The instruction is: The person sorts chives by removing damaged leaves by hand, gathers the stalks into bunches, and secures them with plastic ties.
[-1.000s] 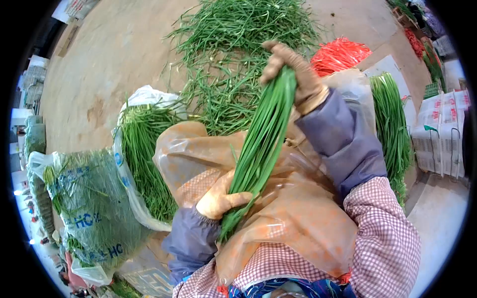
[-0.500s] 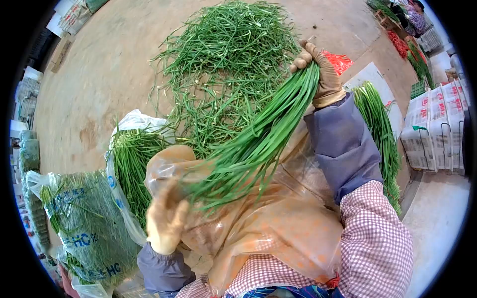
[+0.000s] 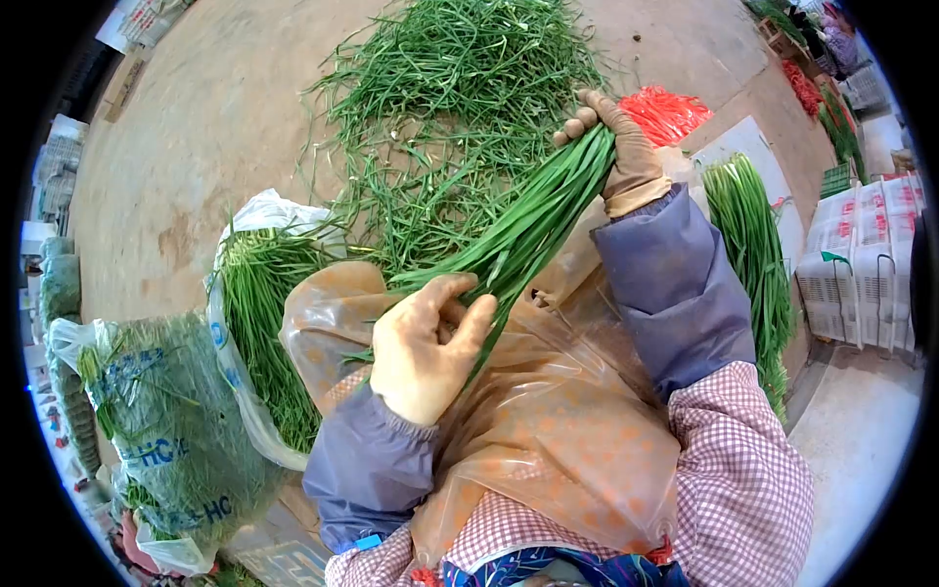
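Many loose leaves (image 3: 469, 68) heaped on the floor (image 3: 176, 176) ahead, stray strands (image 3: 421, 210) trailing back to the apron (image 3: 562, 430). To the left, a bag (image 3: 236, 377) of greens (image 3: 269, 303), with a wrapped pack (image 3: 186, 416) just beside. Beyond the right hand (image 3: 629, 161), red ties (image 3: 667, 112); near the right sleeve (image 3: 675, 284), stalks (image 3: 751, 249), with pale crates (image 3: 856, 259) farther out. Above the apron, slanting down from right hand to left hand (image 3: 423, 347): the bunch (image 3: 533, 230). Long, narrow, glossy green, tight at the top, fanned below, lower end partly hidden behind the left hand. Right fingers (image 3: 585, 116) closed around the top; left fingers (image 3: 442, 292) half curled against the bunch, thumb apart, impossible to tell whether gripping.
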`<state>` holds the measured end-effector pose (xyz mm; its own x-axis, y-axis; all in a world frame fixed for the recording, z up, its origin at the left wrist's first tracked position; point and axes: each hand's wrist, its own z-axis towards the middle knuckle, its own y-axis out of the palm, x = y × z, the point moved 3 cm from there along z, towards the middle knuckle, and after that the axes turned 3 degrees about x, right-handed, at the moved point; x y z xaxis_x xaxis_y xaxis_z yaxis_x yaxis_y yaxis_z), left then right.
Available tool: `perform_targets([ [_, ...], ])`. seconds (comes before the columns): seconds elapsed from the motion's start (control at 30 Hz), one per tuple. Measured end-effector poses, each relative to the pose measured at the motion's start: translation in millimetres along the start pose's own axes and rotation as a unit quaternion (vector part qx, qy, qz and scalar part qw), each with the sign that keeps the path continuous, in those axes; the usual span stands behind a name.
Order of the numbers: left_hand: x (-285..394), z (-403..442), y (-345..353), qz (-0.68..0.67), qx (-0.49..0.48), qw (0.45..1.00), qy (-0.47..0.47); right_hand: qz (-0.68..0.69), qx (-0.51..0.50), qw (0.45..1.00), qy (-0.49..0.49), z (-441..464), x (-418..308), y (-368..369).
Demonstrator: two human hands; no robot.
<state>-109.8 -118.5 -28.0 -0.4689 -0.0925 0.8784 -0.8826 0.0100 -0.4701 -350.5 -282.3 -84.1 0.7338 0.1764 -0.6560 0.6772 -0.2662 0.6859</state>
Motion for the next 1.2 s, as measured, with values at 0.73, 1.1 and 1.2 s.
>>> perform_targets([
  [0.73, -20, 13, 14, -0.346, -0.129, 0.912, -0.178, -0.008, -0.072, 0.997, -0.007, -8, 14, 9],
  [1.1, -61, 1, -89, -0.206, 0.262, 0.943, 0.013, 0.012, -0.1, 0.993, -0.055, -7, -11, 11],
  [1.2, -23, 17, -90, -0.103, 0.138, 0.983, 0.07, -0.003, -0.107, 0.993, -0.045, -6, -6, 15],
])
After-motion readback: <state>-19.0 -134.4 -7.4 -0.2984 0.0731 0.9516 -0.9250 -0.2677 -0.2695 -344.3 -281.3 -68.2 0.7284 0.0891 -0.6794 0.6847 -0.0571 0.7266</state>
